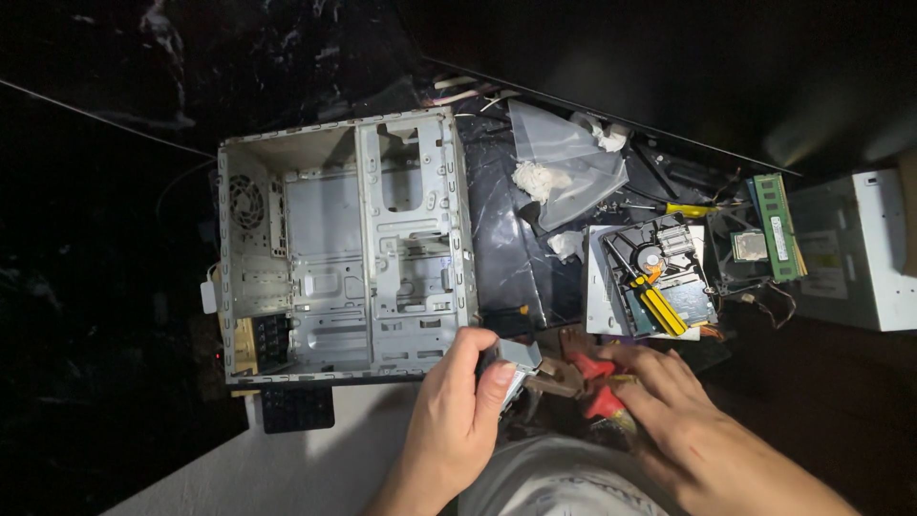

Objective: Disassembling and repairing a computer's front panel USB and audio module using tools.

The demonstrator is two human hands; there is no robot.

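Careful now: my left hand (pixel 457 411) pinches the small grey metal part (pixel 516 361) just below the open computer case (pixel 344 248); my right hand (pixel 683 420) lies loosely over red-handled pliers (pixel 590 377). Dim light, cluttered desk, so I judge it could slip.

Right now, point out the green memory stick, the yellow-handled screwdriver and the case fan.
Green memory stick (pixel 776 227), head view, middle of its board.
Yellow-handled screwdriver (pixel 690 209), head view, on the handle.
Case fan (pixel 246 202), head view, its hub.

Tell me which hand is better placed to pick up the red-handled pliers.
Probably the right hand: its fingers already rest on the red-handled pliers. The left hand grips a small grey metal part beside the empty computer case, so it is occupied.
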